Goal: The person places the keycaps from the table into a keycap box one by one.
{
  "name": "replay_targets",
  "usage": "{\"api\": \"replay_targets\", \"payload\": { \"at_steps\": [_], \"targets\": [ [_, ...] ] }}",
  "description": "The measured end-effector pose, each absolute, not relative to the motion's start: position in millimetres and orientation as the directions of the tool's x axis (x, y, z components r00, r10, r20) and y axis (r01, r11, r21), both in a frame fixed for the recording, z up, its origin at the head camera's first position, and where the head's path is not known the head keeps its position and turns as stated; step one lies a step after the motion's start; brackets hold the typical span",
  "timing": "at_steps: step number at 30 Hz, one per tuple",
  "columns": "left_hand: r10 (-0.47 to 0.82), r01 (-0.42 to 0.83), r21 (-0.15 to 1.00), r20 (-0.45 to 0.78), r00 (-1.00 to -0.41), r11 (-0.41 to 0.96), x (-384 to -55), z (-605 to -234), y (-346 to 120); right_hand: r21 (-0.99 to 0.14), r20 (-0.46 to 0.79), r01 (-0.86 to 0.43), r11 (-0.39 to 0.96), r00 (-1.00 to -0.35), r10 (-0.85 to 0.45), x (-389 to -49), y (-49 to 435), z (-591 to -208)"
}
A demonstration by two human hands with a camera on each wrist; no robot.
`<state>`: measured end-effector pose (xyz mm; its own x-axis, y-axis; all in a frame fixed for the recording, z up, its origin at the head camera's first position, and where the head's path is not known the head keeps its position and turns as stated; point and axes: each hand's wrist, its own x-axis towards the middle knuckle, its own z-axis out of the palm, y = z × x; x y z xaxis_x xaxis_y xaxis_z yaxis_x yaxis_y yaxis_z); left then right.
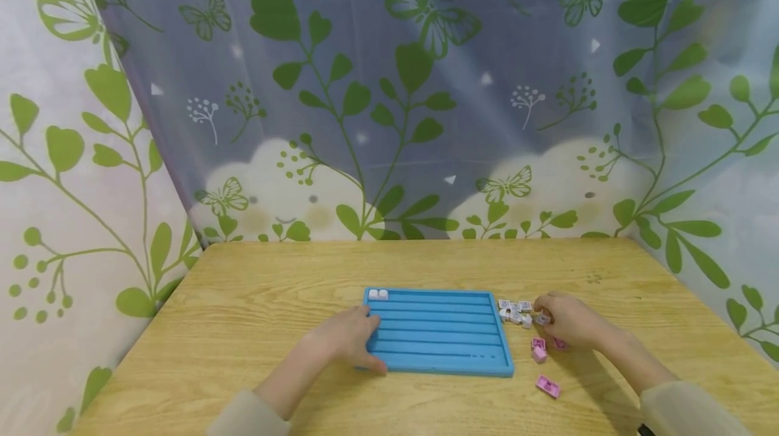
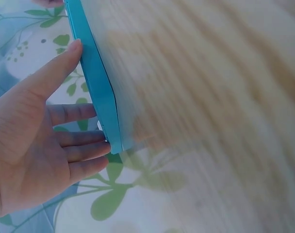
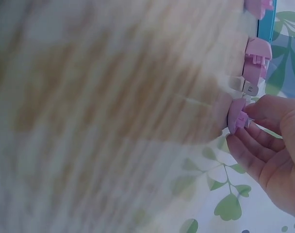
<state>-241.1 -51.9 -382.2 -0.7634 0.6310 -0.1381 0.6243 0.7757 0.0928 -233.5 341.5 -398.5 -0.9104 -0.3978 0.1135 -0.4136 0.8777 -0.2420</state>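
Observation:
A blue tray (image 1: 435, 331) with long raised ridges lies on the table, two white keycaps (image 1: 378, 294) side by side in its far left corner. My left hand (image 1: 351, 336) rests against the tray's left edge, thumb near the front corner and fingers extended; the left wrist view shows the fingertips touching the blue side. To the right of the tray, my right hand (image 1: 569, 318) pinches a white keycap (image 1: 542, 320) beside a cluster of white keycaps (image 1: 514, 307). A pink keycap (image 3: 237, 115) overlaps its fingertips in the right wrist view, partly hiding the grip.
Several pink keycaps lie right of the tray, among them a stacked-looking pair (image 1: 538, 349) and a longer pink keycap (image 1: 548, 386) nearer the front. The wooden table (image 1: 274, 280) ends at a patterned curtain (image 1: 341, 84) behind and at both sides.

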Motion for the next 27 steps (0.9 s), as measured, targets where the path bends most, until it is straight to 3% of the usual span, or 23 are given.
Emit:
{"api": "replay_targets", "payload": {
  "at_steps": [27],
  "targets": [
    [0.602,0.59,0.119,-0.175,-0.779,0.798,-238.4,-380.8,-52.1,-0.3,0.124,-0.431,0.851,-0.902,-0.414,-237.7,339.3,-398.2]
  ]
}}
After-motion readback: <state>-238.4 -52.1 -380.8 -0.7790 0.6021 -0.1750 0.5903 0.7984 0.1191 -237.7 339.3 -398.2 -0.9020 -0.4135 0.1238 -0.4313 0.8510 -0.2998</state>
